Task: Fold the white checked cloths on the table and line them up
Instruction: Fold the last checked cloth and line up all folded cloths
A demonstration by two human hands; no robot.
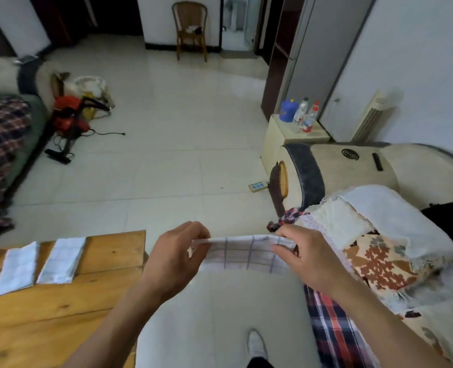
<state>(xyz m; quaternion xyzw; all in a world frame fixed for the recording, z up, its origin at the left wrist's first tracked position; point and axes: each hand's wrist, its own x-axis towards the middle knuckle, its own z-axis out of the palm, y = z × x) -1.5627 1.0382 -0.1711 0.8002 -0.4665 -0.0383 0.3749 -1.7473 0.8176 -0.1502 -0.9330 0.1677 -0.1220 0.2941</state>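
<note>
At lower left, wooden plank table (61,309), grainy and knotted, bearing folded white checked cloths: one narrow rectangle (62,261), another (18,268) beside it, apart. Right of the table, over pale floor tiles (180,155), soft white checked cloth (246,254) stretched flat in the air. Left hand (175,258) pinching its left edge, fingers curled; right hand (303,257) pinching its right edge likewise.

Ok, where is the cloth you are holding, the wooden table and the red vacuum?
held checked cloth (242,254), head view, middle of the cloth between the hands.
wooden table (108,251), head view, bare top near its far right corner.
red vacuum (70,116), head view, its red body.
</note>
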